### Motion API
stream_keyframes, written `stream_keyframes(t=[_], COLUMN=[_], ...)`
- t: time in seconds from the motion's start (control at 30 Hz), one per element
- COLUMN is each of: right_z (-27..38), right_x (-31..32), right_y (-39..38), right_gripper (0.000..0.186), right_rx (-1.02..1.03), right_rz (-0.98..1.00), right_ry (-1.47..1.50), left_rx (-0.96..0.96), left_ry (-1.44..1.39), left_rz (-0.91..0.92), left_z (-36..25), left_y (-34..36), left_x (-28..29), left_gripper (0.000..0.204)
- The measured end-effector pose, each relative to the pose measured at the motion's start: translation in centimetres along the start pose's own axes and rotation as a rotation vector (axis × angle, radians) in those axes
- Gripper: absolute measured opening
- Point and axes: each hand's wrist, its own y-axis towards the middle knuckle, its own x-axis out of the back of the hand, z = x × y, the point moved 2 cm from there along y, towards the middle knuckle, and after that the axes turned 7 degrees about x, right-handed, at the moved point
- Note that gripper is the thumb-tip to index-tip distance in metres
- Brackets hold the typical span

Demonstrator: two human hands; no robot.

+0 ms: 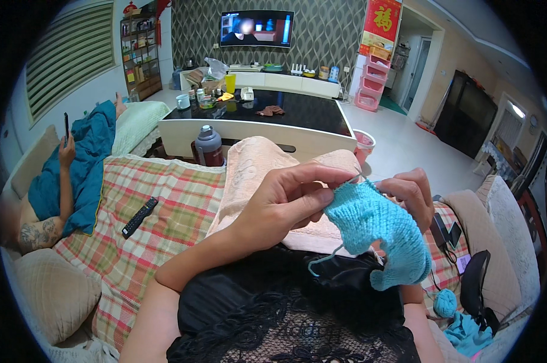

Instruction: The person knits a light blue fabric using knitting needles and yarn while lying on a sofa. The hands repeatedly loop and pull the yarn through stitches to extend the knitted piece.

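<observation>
Turquoise knitting (376,224) hangs between my two hands over my lap, its curled lower part drooping to the right in front of my black lace top. My left hand (288,206) is closed on its upper left edge, thumb and forefinger pinched beside what looks like a thin needle. My right hand (409,193) grips the upper right edge with bent fingers. A loose strand dangles below the piece. A pale pink blanket (255,169) covers my legs. A ball of turquoise yarn (445,302) lies at my right, beside more turquoise fabric (467,333).
Another person (65,151) lies at left under a teal blanket, holding a phone. A remote (140,216) rests on the plaid cover. Ahead are a cluttered black-topped table (303,118), a thermos (208,145) and a bin (363,145). Cushions, phones and a black bag (474,284) are at right.
</observation>
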Motion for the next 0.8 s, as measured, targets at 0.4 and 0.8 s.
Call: stream_keyframes(t=[0.4, 0.8], right_z=[-0.5, -0.2], right_x=[-1.0, -1.5], right_y=[-0.3, -0.3], right_gripper=[0.031, 0.030], right_rx=[0.053, 0.068], right_rz=[-0.027, -0.031], right_ry=[0.060, 0.138], left_rx=[0.051, 0.066], left_ry=[-0.008, -0.073], left_rz=[-0.120, -0.145], left_z=[0.1, 0.5], left_y=[0.2, 0.3], left_x=[0.0, 0.5], left_gripper=[0.023, 0.021])
